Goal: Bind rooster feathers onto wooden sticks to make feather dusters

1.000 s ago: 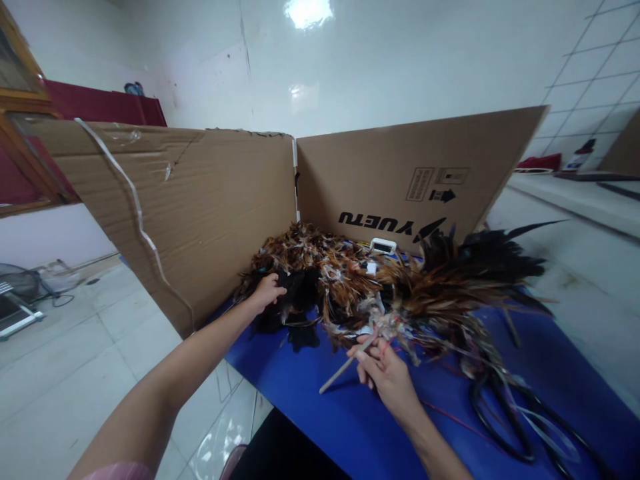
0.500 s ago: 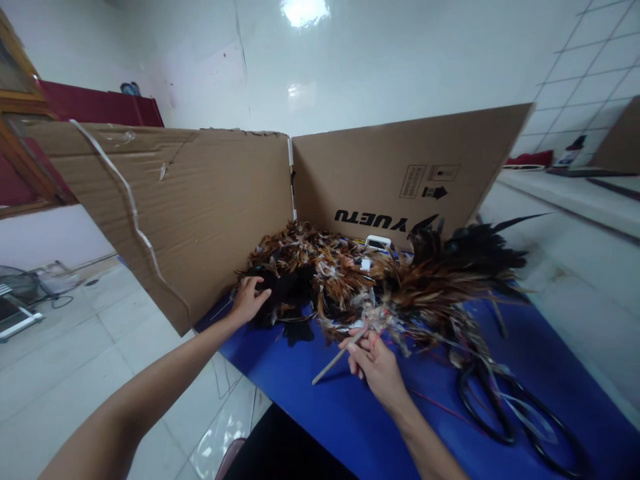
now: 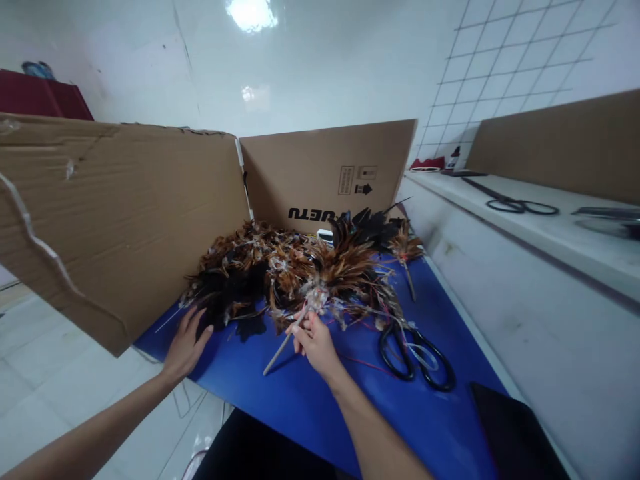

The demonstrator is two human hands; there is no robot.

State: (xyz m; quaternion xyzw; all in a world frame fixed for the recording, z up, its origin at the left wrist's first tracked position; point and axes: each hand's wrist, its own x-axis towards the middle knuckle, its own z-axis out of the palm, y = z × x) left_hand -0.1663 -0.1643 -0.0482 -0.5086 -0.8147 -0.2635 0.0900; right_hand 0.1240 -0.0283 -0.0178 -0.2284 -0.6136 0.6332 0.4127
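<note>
My right hand (image 3: 314,340) is closed around the thin stick of a feather duster (image 3: 345,267), whose brown and black feathers fan out up and to the right. The stick's bare end points down toward the front of the blue table (image 3: 305,420). On the left, my left hand (image 3: 187,341) rests at the table's edge with fingers apart, holding nothing. Just beyond it lie black feathers (image 3: 220,293), part of a heap of brown feathers (image 3: 250,243).
Black-handled scissors (image 3: 417,357) lie right of my right hand, near red strings. A second small feather duster (image 3: 406,253) lies at the back right. Cardboard panels (image 3: 185,193) stand around the back and left. More scissors (image 3: 520,205) rest on the ledge (image 3: 500,190).
The view has swung to the right. My left hand has drawn back from the black feathers toward the table's edge. The right hand still holds the duster's stick.
</note>
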